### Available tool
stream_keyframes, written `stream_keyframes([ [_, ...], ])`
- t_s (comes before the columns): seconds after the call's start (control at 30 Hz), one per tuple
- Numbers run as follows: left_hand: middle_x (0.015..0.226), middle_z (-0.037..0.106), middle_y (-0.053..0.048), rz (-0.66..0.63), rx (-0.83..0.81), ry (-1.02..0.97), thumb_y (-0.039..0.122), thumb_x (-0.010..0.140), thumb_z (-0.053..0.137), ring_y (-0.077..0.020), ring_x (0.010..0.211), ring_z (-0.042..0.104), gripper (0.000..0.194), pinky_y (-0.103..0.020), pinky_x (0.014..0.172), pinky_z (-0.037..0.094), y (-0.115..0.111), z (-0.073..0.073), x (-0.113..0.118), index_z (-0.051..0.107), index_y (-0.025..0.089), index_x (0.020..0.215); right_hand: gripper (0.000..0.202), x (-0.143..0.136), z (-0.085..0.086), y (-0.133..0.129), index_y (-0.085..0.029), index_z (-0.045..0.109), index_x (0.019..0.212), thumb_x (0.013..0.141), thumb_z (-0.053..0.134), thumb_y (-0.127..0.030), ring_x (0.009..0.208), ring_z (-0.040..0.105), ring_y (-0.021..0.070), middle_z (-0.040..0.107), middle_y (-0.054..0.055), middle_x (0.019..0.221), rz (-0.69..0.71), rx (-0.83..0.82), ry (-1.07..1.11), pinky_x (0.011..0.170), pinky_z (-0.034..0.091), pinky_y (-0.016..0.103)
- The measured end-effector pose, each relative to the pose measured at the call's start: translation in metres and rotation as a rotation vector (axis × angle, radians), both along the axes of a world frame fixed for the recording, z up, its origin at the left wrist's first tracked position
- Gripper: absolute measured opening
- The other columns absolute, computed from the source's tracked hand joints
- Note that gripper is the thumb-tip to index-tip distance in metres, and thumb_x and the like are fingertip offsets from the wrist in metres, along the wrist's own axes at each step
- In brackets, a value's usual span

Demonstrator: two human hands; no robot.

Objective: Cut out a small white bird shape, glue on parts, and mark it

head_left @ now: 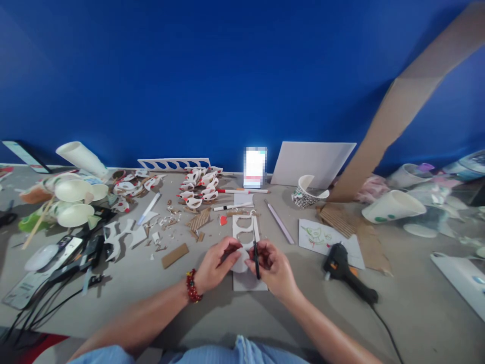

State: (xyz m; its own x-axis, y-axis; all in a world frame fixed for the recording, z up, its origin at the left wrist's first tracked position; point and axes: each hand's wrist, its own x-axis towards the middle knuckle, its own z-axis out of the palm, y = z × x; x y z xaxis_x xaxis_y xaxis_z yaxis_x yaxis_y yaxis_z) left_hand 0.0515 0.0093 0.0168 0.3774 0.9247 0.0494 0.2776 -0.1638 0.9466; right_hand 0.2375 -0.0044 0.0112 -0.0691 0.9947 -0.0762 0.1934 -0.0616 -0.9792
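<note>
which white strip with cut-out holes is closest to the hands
The near strip, just beyond the left hand and right hand, by the scissors. The other holed strip stands farther back, along the blue wall.

My left hand (217, 263) pinches a rounded white piece (239, 261); my right hand (276, 269) grips black scissors (256, 263), pointing to twelve o'clock. From my hands, a white cut-out strip (235, 230) lies at twelve, red-and-white bird figures (209, 180) at eleven, a glue gun (345, 273) at three.

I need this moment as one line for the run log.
left hand: holding white piece | right hand: holding black-handled tool | glue gun: lying on table
</note>
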Motion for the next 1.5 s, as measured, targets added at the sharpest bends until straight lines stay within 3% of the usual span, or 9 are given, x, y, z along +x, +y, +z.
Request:
stream_keyframes([
  [0.1, 0.078, 0.061, -0.002, 0.07, 0.129, 0.116, 0.029, 0.094, 0.044, -0.0135, 0.071, 0.055, 0.019, -0.023, 0.067, 0.042, 0.003, 0.002, -0.002, 0.058, 0.017, 0.09, 0.028, 0.001, -0.001, -0.001, -0.021, 0.049, 0.079, 0.068, 0.073, -0.03, 0.051, 0.041, 0.0089, 0.055, -0.004, 0.065, 0.011, 0.046, -0.104, 0.051, 0.038, 0.021],
  [0.2, 0.077, 0.061, -0.002, 0.033, 0.233, 0.17, 0.025, 0.094, 0.044, -0.0142, 0.07, 0.054, 0.017, -0.024, 0.069, 0.041, 0.004, 0.005, -0.004, 0.058, 0.018, 0.088, 0.026, 0.001, -0.004, -0.002, -0.021, 0.048, 0.08, 0.069, 0.071, -0.028, 0.053, 0.042, 0.009, 0.057, -0.003, 0.069, 0.015, 0.049, -0.114, 0.053, 0.038, 0.021],
  [0.37, 0.086, 0.064, -0.005, 0.037, 0.242, 0.128, 0.024, 0.095, 0.04, -0.0161, 0.079, 0.059, 0.018, -0.026, 0.074, 0.043, 0.005, 0.008, -0.005, 0.057, 0.018, 0.097, 0.027, 0.001, -0.009, -0.001, -0.021, 0.047, 0.081, 0.07, 0.07, -0.03, 0.052, 0.042, 0.0089, 0.056, -0.003, 0.07, 0.003, -0.006, -0.043, 0.051, 0.037, 0.021],
  [0.53, 0.079, 0.06, -0.005, -0.047, 0.4, 0.21, 0.02, 0.092, 0.043, -0.017, 0.074, 0.056, 0.012, -0.027, 0.071, 0.043, 0.007, 0.003, -0.005, 0.055, 0.019, 0.091, 0.028, 0.001, -0.011, -0.001, -0.021, 0.047, 0.08, 0.069, 0.072, -0.027, 0.052, 0.041, 0.0084, 0.057, -0.003, 0.069, 0.035, 0.013, -0.052, 0.051, 0.037, 0.021],
  [0.63, 0.08, 0.06, -0.005, -0.027, 0.454, 0.285, 0.019, 0.092, 0.042, -0.0179, 0.076, 0.055, 0.013, -0.028, 0.073, 0.042, 0.008, 0.0, -0.007, 0.055, 0.019, 0.091, 0.03, 0.002, -0.008, 0.0, -0.021, 0.047, 0.079, 0.068, 0.074, -0.028, 0.051, 0.042, 0.0081, 0.057, -0.003, 0.068, 0.035, -0.005, -0.01, 0.051, 0.038, 0.021],
  [0.8, 0.071, 0.059, -0.001, 0.148, 0.29, 0.312, 0.027, 0.095, 0.042, -0.015, 0.067, 0.054, 0.02, -0.025, 0.067, 0.04, 0.016, -0.003, -0.014, 0.054, 0.019, 0.081, 0.033, 0.003, 0.001, 0.004, -0.021, 0.05, 0.079, 0.066, 0.077, -0.035, 0.054, 0.049, 0.01, 0.059, -0.002, 0.07, 0.009, -0.057, 0.171, 0.05, 0.041, 0.021],
  [0.93, 0.073, 0.059, -0.001, 0.216, 0.233, 0.184, 0.032, 0.094, 0.045, -0.0143, 0.069, 0.054, 0.023, -0.024, 0.069, 0.041, 0.019, 0.003, -0.015, 0.054, 0.018, 0.078, 0.034, 0.004, 0.004, 0.005, -0.02, 0.052, 0.079, 0.065, 0.078, -0.036, 0.056, 0.051, 0.01, 0.059, -0.001, 0.072, -0.015, -0.072, 0.236, 0.05, 0.043, 0.02],
  [1.17, 0.069, 0.056, 0.0, -0.075, 0.126, 0.067, 0.034, 0.091, 0.052, -0.0117, 0.065, 0.05, 0.026, -0.021, 0.063, 0.038, 0.011, 0.011, -0.007, 0.055, 0.016, 0.072, 0.038, 0.004, 0.002, 0.006, -0.02, 0.052, 0.078, 0.06, 0.083, -0.034, 0.061, 0.054, 0.0112, 0.06, -0.001, 0.073, -0.056, -0.066, 0.292, 0.055, 0.045, 0.021],
  [1.5, 0.067, 0.056, -0.001, -0.09, -0.015, -0.007, 0.039, 0.091, 0.051, -0.0119, 0.063, 0.05, 0.031, -0.02, 0.059, 0.039, 0.013, 0.003, -0.005, 0.058, 0.014, 0.074, 0.037, 0.003, 0.005, 0.003, -0.02, 0.057, 0.081, 0.06, 0.084, -0.035, 0.062, 0.056, 0.0121, 0.062, 0.0, 0.077, -0.052, -0.09, 0.32, 0.056, 0.047, 0.022],
])
